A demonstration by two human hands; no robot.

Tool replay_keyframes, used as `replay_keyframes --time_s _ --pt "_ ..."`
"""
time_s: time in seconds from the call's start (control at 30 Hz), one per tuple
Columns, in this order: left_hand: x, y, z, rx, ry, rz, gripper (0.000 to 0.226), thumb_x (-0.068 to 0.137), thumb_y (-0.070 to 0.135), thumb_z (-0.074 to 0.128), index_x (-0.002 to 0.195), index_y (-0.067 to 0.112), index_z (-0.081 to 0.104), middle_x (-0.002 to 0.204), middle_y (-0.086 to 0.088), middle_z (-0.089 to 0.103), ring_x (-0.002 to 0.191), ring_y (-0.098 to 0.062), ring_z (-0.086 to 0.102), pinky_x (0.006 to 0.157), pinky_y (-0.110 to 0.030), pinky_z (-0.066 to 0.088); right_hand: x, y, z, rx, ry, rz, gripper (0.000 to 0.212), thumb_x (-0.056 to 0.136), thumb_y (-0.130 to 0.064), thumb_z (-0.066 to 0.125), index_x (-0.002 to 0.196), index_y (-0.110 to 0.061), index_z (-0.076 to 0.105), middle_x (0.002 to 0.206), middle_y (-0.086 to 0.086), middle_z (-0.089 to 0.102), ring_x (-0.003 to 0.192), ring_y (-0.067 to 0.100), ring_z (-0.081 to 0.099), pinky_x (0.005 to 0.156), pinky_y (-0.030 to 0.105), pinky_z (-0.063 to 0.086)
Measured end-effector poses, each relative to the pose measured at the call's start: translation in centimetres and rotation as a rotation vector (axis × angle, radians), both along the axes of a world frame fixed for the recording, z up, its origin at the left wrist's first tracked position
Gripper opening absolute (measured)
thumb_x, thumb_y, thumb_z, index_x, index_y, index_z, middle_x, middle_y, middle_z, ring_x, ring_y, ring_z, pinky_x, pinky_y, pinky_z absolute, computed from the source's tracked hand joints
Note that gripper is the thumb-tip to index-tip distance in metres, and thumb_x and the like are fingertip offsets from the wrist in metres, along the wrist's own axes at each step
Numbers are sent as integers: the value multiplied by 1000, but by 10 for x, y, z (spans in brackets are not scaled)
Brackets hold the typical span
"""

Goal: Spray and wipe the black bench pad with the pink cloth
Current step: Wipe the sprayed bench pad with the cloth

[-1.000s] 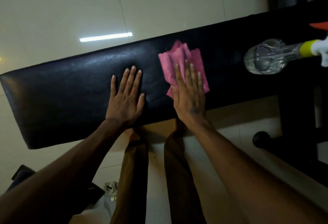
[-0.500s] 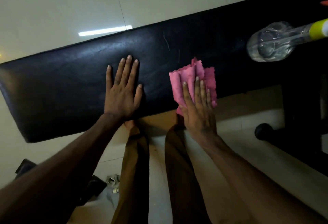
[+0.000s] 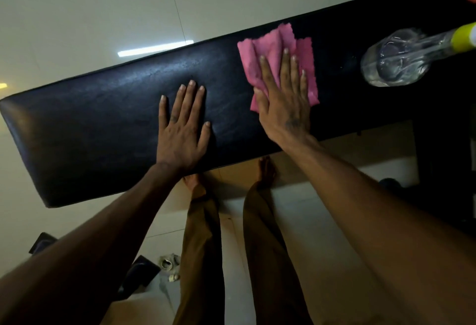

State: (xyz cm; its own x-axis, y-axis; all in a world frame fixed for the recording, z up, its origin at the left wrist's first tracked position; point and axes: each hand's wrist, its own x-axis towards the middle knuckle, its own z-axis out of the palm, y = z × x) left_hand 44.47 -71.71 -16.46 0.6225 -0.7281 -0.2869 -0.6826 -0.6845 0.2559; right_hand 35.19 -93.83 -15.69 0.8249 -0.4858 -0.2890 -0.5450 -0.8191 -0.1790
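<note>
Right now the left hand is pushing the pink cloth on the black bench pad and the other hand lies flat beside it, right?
Not quite. The head view shows the right hand pressing the pink cloth on the black bench pad, fingers straight. The left hand is the one lying flat beside it, bare on the pad.

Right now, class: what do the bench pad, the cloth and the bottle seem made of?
Bench pad: probably vinyl or leather, black with grained sheen. Pink cloth: soft fabric, folds and frayed edges. Bottle: clear plastic, see-through with glints.

One bench pad (image 3: 103, 128), one pink cloth (image 3: 273, 48), one clear bottle (image 3: 394, 64), two hands: left hand (image 3: 180, 136), right hand (image 3: 286, 108)
</note>
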Motion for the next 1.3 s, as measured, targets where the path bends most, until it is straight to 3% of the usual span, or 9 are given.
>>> replay_keyframes --time_s 0.17,0.33,0.47,0.6,0.77,0.9,1.03,1.2,1.3 --pt "1 0 0 -13 28 -4 69 103 46 27 162 20 1 170 -6 -2 157 -19 -6 125 -56 -1 36 -3 2 11 35 -198 64 107 -43 28 162 -21 4 168 17 0 156 32 -2 126 50 1" --pt "0 1 -2 -36 16 12 69 103 44 31 162 19 4 170 -5 0 157 -18 -5 125 -55 0 32 -24 8 -16 36 260 63 107 -44 22 162 -20 1 168 18 -2 156 32 -2 126 49 3" --pt "1 1 -3 -49 19 14 68 103 45 29 162 19 5 170 -5 1 157 -18 -4 126 -55 0 43 -19 5 -32 73 -82 64 108 -43 26 161 -20 -2 168 15 -5 156 31 -5 126 50 0" --pt "0 2 -1 -48 22 13 68 103 44 30 162 19 6 170 -5 1 157 -18 -3 126 -54 -2 36 -4 8 34 16 233 63 108 -41 23 161 -16 1 168 18 -2 156 31 -3 126 46 -3" --pt "2 2 0 -53 40 19 69 103 45 30 162 20 5 170 -4 0 157 -18 -4 126 -54 -2 2 12 8 55 6 -70 71 100 -40 32 161 -15 6 167 19 2 155 33 1 126 51 4" --pt "2 2 1 -60 34 23 68 103 44 30 162 19 7 170 -5 1 157 -19 -2 126 -55 0 -58 38 9 27 -11 183 70 100 -38 38 160 -16 10 166 17 7 154 32 7 125 54 12" --pt "2 2 2 -76 52 37 68 103 45 30 162 19 6 170 -4 1 157 -19 -2 126 -55 0 -68 62 7 -12 -11 -375 67 102 -40 33 162 -19 10 165 11 -4 155 31 3 125 55 14" --pt "2 2 0 -83 42 30 68 102 45 29 162 19 8 170 -6 3 157 -19 -2 126 -54 -1 -89 45 -1 -60 41 256 66 104 -40 32 162 -15 11 166 21 5 155 35 4 126 50 7" --pt "1 1 -1 -89 40 42 68 102 45 30 162 19 8 170 -5 3 157 -18 -3 125 -55 -1 -89 9 -2 -32 21 253 62 106 -40 28 160 -17 10 167 16 10 154 29 6 126 48 10"
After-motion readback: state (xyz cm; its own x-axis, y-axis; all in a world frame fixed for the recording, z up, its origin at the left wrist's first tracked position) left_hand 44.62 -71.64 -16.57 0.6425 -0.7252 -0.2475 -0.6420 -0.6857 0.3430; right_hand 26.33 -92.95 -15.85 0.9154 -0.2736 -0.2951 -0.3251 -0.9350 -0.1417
